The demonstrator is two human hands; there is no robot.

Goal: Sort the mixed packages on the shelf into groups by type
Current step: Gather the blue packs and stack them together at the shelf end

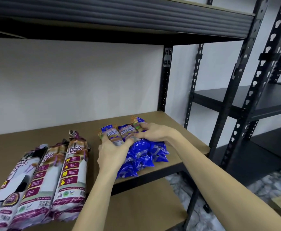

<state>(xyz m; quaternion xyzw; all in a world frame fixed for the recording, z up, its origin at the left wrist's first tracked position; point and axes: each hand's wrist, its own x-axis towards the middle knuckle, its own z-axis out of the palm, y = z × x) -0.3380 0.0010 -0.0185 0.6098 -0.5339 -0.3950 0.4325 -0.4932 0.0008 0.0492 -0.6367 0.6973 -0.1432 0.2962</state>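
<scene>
1. On the brown shelf: two groups of packages, well apart from each other.
2. To the left, three long white-and-maroon packs marked "DRAW STRING BAG", lying side by side, touching, tops pointing toward the back wall.
3. To the right, near the shelf's front right corner, a cluster of blue packages, laid next to one another, some overlapping; printed tops toward the wall, plain blue ends toward the shelf edge.
4. Left hand resting on the left part of the blue cluster, fingers curled loosely over the printed top of the leftmost blue pack, thumb pressed near the middle of the cluster. Partly closed around that pack, touching it; no lift off the shelf visible.
5. Right hand reaching in from the right, palm down on the far right part of the same cluster, fingers bent and pinching at the tops of the rear packs. Exact pack held: cannot tell, since motion blur and overlap hide the contact.
6. Both hands close together, thumbs nearly meeting over the centre of the blue cluster.
7. Draw-string packs untouched by either hand, just left of the left forearm.
8. Lower brown shelf board visible below, between the forearms.
9. Black metal upright at the right.
</scene>
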